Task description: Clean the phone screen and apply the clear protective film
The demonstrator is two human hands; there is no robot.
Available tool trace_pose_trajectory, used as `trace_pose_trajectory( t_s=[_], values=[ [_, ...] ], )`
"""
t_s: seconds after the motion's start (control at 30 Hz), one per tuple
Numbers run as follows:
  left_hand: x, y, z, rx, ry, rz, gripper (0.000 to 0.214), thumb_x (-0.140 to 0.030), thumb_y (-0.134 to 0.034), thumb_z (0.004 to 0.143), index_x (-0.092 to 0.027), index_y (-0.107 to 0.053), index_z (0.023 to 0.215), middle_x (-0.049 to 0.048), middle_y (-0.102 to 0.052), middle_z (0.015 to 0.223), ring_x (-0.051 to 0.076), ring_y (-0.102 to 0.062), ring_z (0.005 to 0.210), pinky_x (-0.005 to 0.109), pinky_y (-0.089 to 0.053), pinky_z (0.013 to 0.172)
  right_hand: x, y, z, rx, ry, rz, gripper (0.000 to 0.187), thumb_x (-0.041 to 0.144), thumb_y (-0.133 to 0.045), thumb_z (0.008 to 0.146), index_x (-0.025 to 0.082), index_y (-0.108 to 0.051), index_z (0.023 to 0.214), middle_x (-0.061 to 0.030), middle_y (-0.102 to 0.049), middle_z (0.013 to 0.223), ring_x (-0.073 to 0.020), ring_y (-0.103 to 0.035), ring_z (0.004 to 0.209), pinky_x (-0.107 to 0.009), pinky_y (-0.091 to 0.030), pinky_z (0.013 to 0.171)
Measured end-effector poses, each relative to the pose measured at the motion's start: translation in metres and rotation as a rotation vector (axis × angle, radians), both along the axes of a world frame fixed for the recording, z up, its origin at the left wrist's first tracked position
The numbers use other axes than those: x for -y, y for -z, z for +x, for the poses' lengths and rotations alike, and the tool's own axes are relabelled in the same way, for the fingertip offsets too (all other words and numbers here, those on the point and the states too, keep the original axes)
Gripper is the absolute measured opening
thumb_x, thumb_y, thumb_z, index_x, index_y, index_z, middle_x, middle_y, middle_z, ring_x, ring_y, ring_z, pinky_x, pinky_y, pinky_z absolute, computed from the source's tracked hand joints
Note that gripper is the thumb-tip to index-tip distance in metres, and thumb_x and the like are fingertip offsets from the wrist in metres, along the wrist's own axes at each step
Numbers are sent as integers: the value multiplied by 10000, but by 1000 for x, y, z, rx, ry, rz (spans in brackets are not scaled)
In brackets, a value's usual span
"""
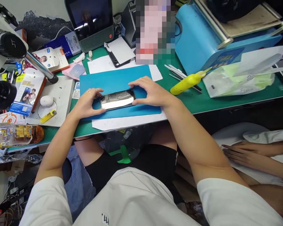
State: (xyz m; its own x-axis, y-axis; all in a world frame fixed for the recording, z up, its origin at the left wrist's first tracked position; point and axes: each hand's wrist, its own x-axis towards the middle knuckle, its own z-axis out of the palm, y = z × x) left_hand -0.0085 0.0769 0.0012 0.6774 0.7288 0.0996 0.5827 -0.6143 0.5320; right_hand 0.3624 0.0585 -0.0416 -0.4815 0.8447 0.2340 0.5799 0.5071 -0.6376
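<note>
A smartphone (118, 99) with a dark, shiny glass face lies sideways over the blue mat (94, 81). Streaks that may be cracks or reflections cross its upper half, and a bright reflection fills the lower half. My left hand (88, 102) grips its left end, thumb at the near corner and fingers at the far one. At the opposite end my right hand (153, 92) holds it likewise between thumb and fingers. Whether the phone rests on the mat or is slightly raised I cannot tell. White paper (129, 121) sticks out under the mat's near edge.
On the right are a yellow squeeze bottle (187, 84), a tissue pack (240, 81) and a blue machine (193, 40). Boxes (28, 91), a drink bottle (16, 135) and a microscope stand (41, 66) crowd the left. A screen (91, 22) stands behind. Another person's hands (245, 152) rest at right.
</note>
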Motion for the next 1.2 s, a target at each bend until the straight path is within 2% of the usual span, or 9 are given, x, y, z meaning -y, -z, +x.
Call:
trace_pose_trajectory(
  t_s=[0.2, 0.33, 0.47, 0.63, 0.77, 0.83, 1.0, 1.1, 1.2],
  values=[
    [-1, -1, 1, -15, 4, 30, 586, -576, -844, 864, -229, -655, 1296, 108, -749, 1234, 314, -702, 1114, 444, -574, 989, 4, -6, 0, 42, -23, -9, 1072, 1020, -701, 804, 255, -685, 1555, -188, -740, 1452, -486, -620, 1350, -709, -513, 1172],
    [-3, 0, 0, -5, 9, 40, 604, -613, -847, 867, -227, -661, 1293, 105, -746, 1213, 304, -699, 1086, 417, -563, 929, 3, -4, 0, 57, -36, -5, 1035, 992, -740, 794, 287, -691, 1550, -170, -729, 1494, -503, -607, 1365, -715, -507, 1170],
    [-3, 1, -1, 1, 13, 44, 633, -695, -814, 893, -235, -671, 1304, 109, -763, 1228, 305, -711, 1094, 422, -566, 946, 4, -4, -1, 56, -27, 17, 959, 955, -728, 838, 286, -711, 1524, -164, -743, 1479, -495, -614, 1355, -710, -515, 1155],
    [-2, 3, 0, 50, 2, 80, 586, -748, -680, 992, -232, -734, 1264, 105, -798, 1165, 296, -721, 1049, 429, -553, 949, 6, -1, -5, -1, 28, 53, 884, 979, -542, 943, 266, -778, 1410, -163, -801, 1371, -455, -673, 1278, -661, -549, 1099],
    [-4, 7, 3, 70, -38, 115, 520, -671, -503, 1111, -241, -795, 1136, 90, -821, 1058, 282, -709, 974, 449, -535, 971, 5, 3, -13, -47, 68, 103, 914, 953, -282, 1033, 263, -835, 1260, -155, -844, 1226, -414, -720, 1151, -646, -553, 1075],
    [-6, 10, 6, 94, -70, 119, 557, -643, -427, 1149, -243, -812, 1104, 89, -837, 1052, 280, -710, 967, 457, -536, 983, 4, 5, -16, -76, 106, 136, 928, 941, -241, 1044, 258, -840, 1229, -148, -854, 1190, -400, -732, 1107, -636, -566, 1056],
    [-11, 17, 12, 168, -172, 117, 727, -714, -323, 1184, -257, -832, 940, 73, -845, 949, 264, -764, 936, 445, -555, 972, 2, 10, -20, -147, 189, 117, 801, 913, -334, 1063, 327, -766, 1396, -103, -852, 1145, -370, -762, 1105, -589, -620, 1008],
    [-13, 19, 14, 238, -199, 127, 782, -748, -293, 1185, -253, -845, 936, 75, -847, 943, 249, -789, 932, 426, -568, 970, 1, 13, -19, -184, 209, 105, 757, 897, -374, 1067, 368, -697, 1503, -97, -834, 1148, -369, -770, 1161, -599, -619, 1055],
    [-13, 20, 13, 272, -219, 135, 758, -728, -310, 1194, -249, -838, 940, 79, -845, 952, 241, -788, 926, 412, -579, 949, 0, 16, -18, -188, 212, 104, 801, 912, -349, 1063, 351, -659, 1544, -107, -821, 1196, -381, -757, 1203, -627, -609, 1082]
  ],
)
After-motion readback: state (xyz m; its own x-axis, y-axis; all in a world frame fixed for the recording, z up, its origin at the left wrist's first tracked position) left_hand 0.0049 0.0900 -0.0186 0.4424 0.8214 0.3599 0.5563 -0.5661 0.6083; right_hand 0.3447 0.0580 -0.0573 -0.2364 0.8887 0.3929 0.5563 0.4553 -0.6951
